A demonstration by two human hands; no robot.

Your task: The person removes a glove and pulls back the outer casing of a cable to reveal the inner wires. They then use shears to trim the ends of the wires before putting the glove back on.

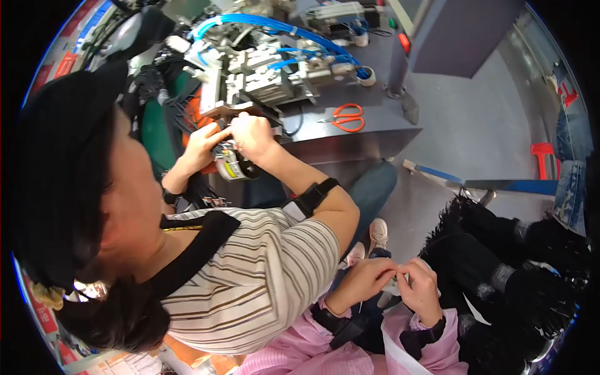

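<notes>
From pink sleeves at the lower edge reach my two hands, their fingertips meeting close together. My left hand [364, 282] is closed in a pinch, thumb and forefinger pressed together. My right hand [421, 289] pinches too, just to its right. Whatever lies between the fingertips is too small to make out. Something pale shows just under the hands, partly hidden. Nearest on the right are bundles of black cables [459, 259], tied with clear wrap, with frayed-looking strand ends.
A co-worker in a striped shirt [231, 294] sits close on the left, both hands at a metal machine [262, 75] with blue tubes. Orange-handled scissors [347, 117] lie on the grey bench [381, 134]. A grey post [462, 31] stands beyond; blue-jeaned legs [572, 169] show far right.
</notes>
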